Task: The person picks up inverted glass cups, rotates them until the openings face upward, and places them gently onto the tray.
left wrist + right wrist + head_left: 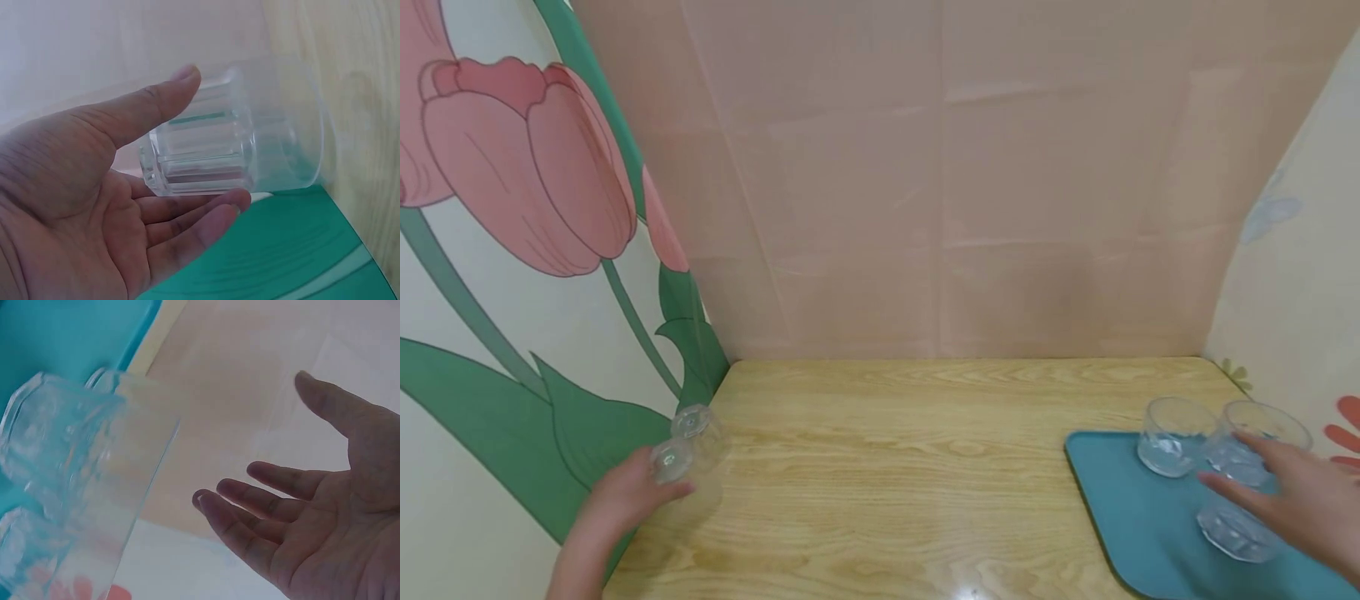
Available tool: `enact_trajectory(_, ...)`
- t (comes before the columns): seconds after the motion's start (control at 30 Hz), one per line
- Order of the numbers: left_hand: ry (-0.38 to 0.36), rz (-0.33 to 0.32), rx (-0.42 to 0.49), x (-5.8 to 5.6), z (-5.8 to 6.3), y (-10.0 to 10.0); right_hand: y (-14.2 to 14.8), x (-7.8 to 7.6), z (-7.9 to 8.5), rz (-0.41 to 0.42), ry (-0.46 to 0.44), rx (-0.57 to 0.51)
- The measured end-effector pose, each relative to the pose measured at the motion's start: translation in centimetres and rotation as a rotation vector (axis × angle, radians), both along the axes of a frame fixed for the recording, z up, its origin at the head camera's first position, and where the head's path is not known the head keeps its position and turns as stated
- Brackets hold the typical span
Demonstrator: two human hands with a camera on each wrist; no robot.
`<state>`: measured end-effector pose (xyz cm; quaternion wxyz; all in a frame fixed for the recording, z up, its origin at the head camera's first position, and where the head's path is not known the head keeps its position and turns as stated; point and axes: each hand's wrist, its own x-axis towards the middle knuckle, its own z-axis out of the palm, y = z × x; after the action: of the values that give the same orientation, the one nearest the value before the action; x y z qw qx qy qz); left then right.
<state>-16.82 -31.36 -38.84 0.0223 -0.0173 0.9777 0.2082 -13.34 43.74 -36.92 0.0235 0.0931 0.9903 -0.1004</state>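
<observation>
At the table's left edge two clear glasses stand upside down, close together. My left hand (625, 492) is around the nearer glass (672, 461), with the thumb on one side and the fingers on the other. The left wrist view shows this glass (206, 150) with its thick faceted base toward the palm and its rim at the table. Just behind it is the other glass (692, 422). Over the blue tray (1097, 492), my right hand (1292, 492) is spread beside several clear glasses (1168, 454). In the right wrist view its fingers are apart from the large glass (56, 437).
The wood-grain table (910, 467) lies between the hands. A pinkish sheet (940, 183) hangs behind it. The left wall (460, 517) bears painted tulips, and a pale wall (1300, 275) stands close by the tray on the right.
</observation>
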Motion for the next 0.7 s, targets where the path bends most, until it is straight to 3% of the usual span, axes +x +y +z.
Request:
enact_trajectory(0.27, 0.024, -0.011, 0.089, -0.1, 0.8, 2.0, -2.2, -0.6, 1.0, 0.114, 0.055, -0.065)
enact_trajectory(0.7, 0.048, -0.013, 0.263, 0.1, 1.1, 5.1, -6.1, -0.7, 0.7, 0.265, 0.219, -0.324)
